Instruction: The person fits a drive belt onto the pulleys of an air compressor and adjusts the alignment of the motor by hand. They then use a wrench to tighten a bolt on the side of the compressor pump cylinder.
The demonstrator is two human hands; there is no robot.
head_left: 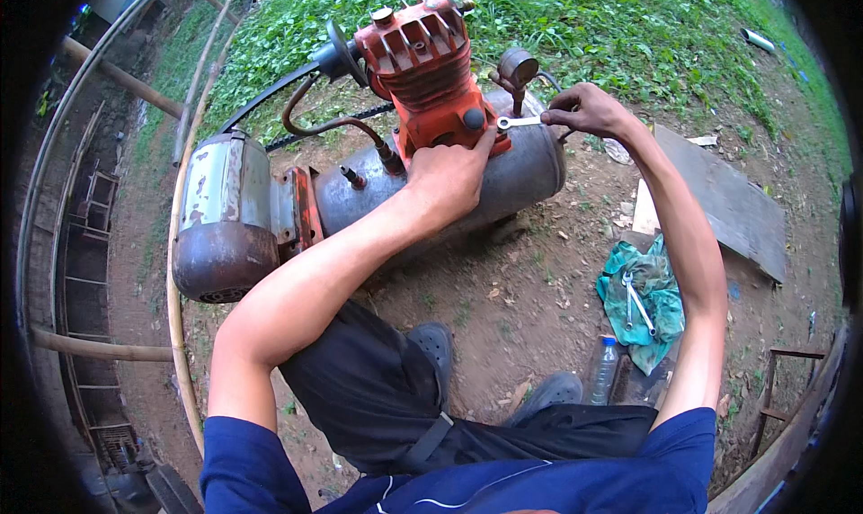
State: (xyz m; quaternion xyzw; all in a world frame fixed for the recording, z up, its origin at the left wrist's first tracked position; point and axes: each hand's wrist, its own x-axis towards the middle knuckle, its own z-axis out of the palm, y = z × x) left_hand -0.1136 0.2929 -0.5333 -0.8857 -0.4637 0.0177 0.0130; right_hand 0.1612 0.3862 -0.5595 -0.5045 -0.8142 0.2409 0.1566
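A red compressor pump (431, 82) with a finned head stands bolted on a grey cylindrical air tank (530, 168). My right hand (589, 111) pinches the end of a combination wrench (526, 121). The wrench's ring end sits at the right corner of the pump's base, where a bolt would be; the bolt itself is hard to make out. My left hand (447, 183) rests against the front of the pump base. Its index finger stretches toward the wrench's ring end, while its other fingers are partly hidden. A pressure gauge (518, 67) rises from the tank just behind the wrench.
An electric motor (229, 217) sits left of the tank, with a drive belt (270, 96) behind. Wrenches (636, 303) lie on a green cloth (665, 289) at the right. Nearby are a plastic bottle (605, 370) and a flat board (728, 199). Bamboo poles (180, 334) run along the left.
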